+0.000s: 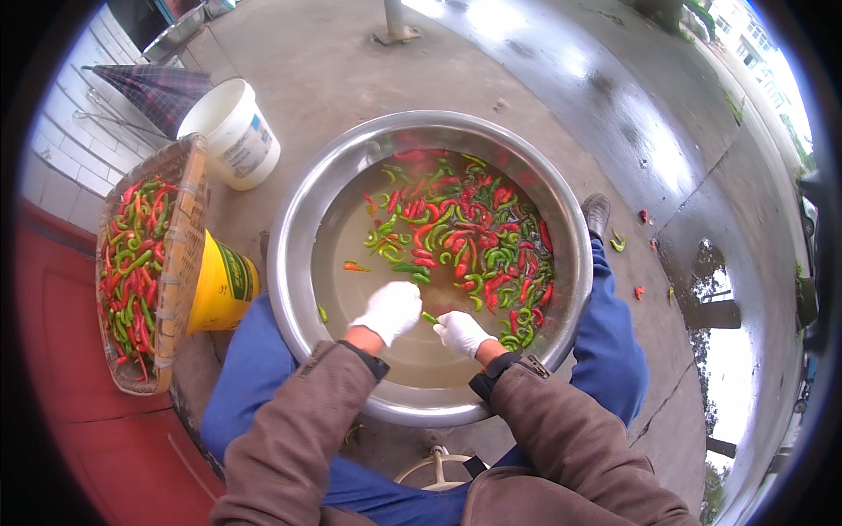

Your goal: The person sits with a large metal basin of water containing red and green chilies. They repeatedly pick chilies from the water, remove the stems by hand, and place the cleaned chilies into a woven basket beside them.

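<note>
Both hands wear white gloves and are over the near part of a wide metal basin (299, 217) of cloudy water. My right hand (460, 332) pinches a small green chili pepper (429, 317), which points toward my left hand (393, 310). The left fingers are curled beside the pepper's far end; whether they grip it is hidden. Many red and green chili peppers (460, 237) float in the water, mostly toward the back and right. A lone orange-red pepper (356, 267) floats left of them, and a green one (322, 313) lies near the left wall.
At left, a woven bamboo basket (187, 217) heaped with red and green peppers rests by a yellow bucket (220, 289). Behind it stand a white plastic bucket (227, 138) and a folded plaid umbrella (154, 92). Stray peppers (618, 241) lie on the concrete at right, near wet ground.
</note>
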### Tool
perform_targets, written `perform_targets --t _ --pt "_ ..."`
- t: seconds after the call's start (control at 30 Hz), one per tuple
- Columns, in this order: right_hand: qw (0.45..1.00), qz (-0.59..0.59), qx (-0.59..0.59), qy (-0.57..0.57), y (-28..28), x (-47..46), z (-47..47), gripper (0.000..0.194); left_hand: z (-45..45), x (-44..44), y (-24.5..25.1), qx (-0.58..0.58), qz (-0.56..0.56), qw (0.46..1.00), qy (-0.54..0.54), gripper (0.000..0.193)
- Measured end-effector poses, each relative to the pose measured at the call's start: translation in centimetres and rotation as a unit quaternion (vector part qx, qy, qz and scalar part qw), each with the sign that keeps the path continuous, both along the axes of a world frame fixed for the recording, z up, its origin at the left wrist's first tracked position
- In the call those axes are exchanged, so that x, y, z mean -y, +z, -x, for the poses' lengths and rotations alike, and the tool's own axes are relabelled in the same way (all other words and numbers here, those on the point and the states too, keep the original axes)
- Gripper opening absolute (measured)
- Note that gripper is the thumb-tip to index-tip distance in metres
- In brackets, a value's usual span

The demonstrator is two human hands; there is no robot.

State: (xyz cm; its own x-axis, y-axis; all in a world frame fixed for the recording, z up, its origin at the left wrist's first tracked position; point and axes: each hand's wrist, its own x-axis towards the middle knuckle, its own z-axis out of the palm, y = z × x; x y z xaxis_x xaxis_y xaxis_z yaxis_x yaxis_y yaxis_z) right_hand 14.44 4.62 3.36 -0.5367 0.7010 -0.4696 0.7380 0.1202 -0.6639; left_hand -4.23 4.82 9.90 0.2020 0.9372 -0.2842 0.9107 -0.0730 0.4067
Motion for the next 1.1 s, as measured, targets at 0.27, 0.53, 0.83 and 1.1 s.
perform_targets --t 0.27,0.53,0.83,1.1 --pt "0.915 0.319 -0.176 -0.174 -1.9 -0.9 -1.3 0.017 -3.3 2.0 -8.2 0.152 0.236 0.925 0.256 0.04" --pt "0.803 0.403 -0.248 -0.363 -3.2 -0.9 -1.9 0.018 -3.5 3.1 -10.6 0.447 0.354 0.662 0.486 0.017" --pt "0.668 0.489 -0.274 -0.489 -5.2 -0.8 -1.3 0.013 -4.3 3.4 -9.9 0.527 0.251 0.704 0.405 0.022" --pt "0.684 0.44 -0.291 -0.504 -5.7 -1.3 -1.2 0.015 -3.9 3.2 -8.6 0.504 0.312 0.687 0.42 0.021"
